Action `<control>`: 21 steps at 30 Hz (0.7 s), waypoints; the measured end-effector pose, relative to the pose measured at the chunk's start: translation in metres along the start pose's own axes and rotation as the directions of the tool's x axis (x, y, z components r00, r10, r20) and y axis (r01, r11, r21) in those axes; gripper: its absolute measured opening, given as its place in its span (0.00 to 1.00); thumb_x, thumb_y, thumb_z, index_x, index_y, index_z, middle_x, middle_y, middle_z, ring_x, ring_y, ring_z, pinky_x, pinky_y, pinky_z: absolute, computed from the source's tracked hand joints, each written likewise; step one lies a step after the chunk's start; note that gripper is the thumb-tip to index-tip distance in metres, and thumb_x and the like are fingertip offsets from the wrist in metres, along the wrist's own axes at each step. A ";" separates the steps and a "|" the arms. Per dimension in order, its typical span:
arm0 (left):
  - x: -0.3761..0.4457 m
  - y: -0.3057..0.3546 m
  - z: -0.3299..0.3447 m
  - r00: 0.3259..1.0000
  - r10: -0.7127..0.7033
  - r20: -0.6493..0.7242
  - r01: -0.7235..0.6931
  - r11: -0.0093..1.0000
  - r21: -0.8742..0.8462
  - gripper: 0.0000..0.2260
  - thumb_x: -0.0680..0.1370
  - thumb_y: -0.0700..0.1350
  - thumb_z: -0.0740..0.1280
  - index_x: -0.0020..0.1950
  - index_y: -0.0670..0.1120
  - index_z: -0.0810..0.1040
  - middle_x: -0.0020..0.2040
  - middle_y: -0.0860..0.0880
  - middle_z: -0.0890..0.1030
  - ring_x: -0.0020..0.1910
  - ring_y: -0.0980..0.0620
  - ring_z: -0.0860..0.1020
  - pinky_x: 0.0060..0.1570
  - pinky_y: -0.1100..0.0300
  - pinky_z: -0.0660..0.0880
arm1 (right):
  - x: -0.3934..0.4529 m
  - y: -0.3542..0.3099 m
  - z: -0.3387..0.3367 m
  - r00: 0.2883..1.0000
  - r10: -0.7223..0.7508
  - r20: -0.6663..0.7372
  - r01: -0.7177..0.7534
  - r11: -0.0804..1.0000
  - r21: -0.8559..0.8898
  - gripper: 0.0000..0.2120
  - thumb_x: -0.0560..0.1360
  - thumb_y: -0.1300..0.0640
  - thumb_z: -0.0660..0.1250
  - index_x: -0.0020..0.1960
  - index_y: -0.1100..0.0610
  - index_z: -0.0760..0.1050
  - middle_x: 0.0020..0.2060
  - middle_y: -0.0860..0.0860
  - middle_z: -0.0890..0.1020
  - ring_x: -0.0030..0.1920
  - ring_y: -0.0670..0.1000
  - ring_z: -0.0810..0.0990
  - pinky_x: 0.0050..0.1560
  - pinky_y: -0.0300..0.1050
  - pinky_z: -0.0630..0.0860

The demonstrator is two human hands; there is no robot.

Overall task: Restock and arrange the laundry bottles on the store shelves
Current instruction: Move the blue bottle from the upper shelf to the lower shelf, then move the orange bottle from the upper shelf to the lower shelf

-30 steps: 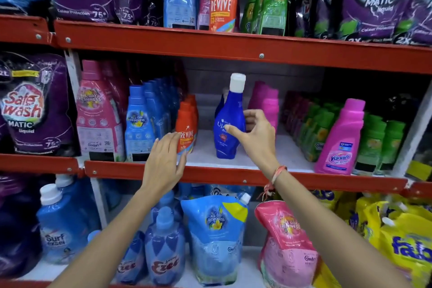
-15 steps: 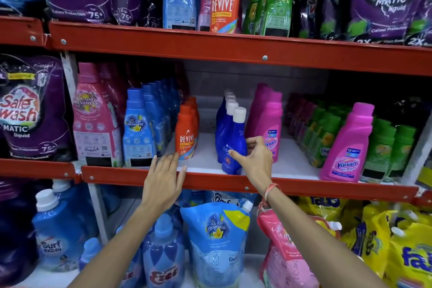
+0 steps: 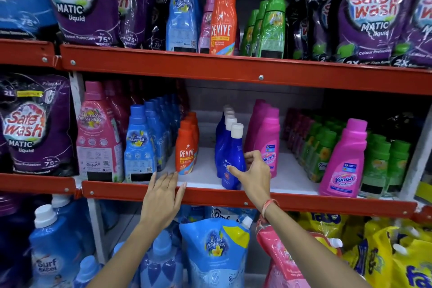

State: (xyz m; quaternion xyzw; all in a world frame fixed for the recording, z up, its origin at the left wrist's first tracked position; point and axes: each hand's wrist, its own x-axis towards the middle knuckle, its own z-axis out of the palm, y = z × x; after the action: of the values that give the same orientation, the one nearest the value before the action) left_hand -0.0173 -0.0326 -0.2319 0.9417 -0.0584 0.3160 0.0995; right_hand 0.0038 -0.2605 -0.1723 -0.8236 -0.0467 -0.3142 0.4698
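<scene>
A: Right hand [image 3: 253, 176]?
B: Curled round the lower body of the front dark blue bottle [image 3: 230, 159], thumb on the front face, fingers wrapped behind. Red-orange thread band [image 3: 268, 204] on the wrist.

A: Bottle position?
B: Upright on the middle shelf [image 3: 233, 197], base at the front edge. White cap on top. First in a row of matching blue bottles [image 3: 225, 121] running back.

A: Left hand [image 3: 162, 196]?
B: Open, flat, fingers spread, holding nothing. Fingertips over the red front lip of the same shelf, just below the small orange Revive bottle [image 3: 185, 149]. Contact with the lip: cannot tell.

A: Neighbours?
B: Pink Vanish bottle [image 3: 267, 145] just right of the gripped one, nearly touching the fingers. Second pink Vanish [image 3: 346, 159] further right, at the front edge, green bottles [image 3: 322, 154] between and behind. Left of the Revive: light blue bottles [image 3: 139, 145] in a row, then a tall pink one [image 3: 98, 133].

A: Other shelves?
B: Above: purple Safe Wash pouches [image 3: 79, 0], tall orange Revive [image 3: 223, 18], green bottles. Below: blue refill pouch [image 3: 215, 250], pink pouch [image 3: 285, 262], yellow pouches [image 3: 402, 257].
</scene>
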 end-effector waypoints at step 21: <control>0.003 0.003 -0.009 0.996 0.022 -0.089 -0.012 0.994 0.109 0.37 0.81 0.58 0.41 0.49 0.36 0.83 0.44 0.42 0.86 0.44 0.45 0.84 0.68 0.61 0.49 | 0.081 -0.187 -0.082 0.806 -0.504 -0.310 0.525 0.851 -0.017 0.12 0.75 0.56 0.69 0.57 0.59 0.76 0.53 0.53 0.78 0.56 0.52 0.75 0.59 0.46 0.73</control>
State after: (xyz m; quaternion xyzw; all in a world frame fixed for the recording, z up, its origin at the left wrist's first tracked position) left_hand -0.0209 -0.0332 -0.2223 0.9300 -0.0446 0.3616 0.0483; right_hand -0.0405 -0.2407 0.0422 -0.7051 -0.2064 -0.5503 0.3968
